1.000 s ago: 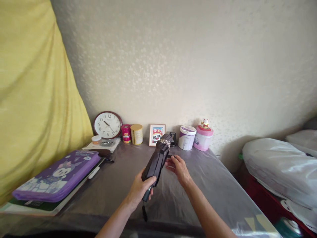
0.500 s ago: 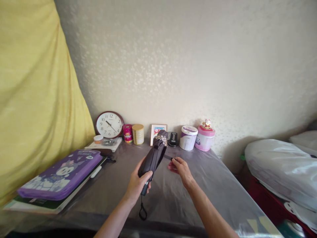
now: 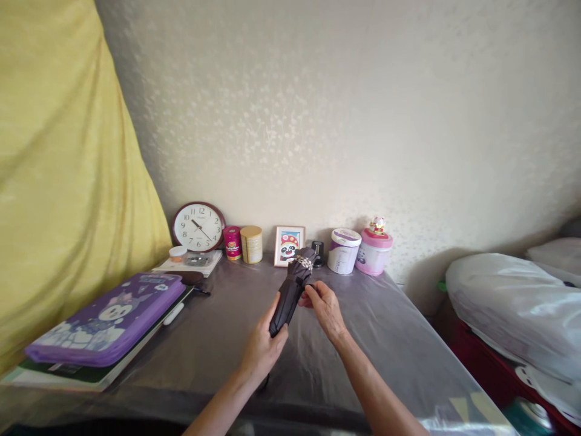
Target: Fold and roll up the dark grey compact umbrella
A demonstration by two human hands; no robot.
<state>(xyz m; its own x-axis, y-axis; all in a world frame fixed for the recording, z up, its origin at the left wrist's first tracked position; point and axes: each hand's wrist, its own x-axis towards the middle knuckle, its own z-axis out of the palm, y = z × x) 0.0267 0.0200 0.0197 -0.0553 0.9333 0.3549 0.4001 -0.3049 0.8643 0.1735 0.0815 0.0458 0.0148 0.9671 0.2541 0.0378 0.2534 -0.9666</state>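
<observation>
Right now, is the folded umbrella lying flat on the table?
No, the folded umbrella is held tilted above the table, with the left hand gripping its lower end and the right hand at its upper part.

table (image 3: pixel 399 339): grey, plastic-covered | back edge: clock (image 3: pixel 198 226), red tin (image 3: pixel 233 243), gold tin (image 3: pixel 251 244), framed picture (image 3: pixel 288 246), white tub (image 3: pixel 343 251), pink tub (image 3: pixel 373 252) | left: books (image 3: pixel 68 378)

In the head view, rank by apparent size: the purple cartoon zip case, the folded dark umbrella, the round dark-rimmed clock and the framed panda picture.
1. Purple cartoon zip case, also nearest the camera.
2. Folded dark umbrella and round dark-rimmed clock: too alike to rank.
3. Framed panda picture.
</observation>
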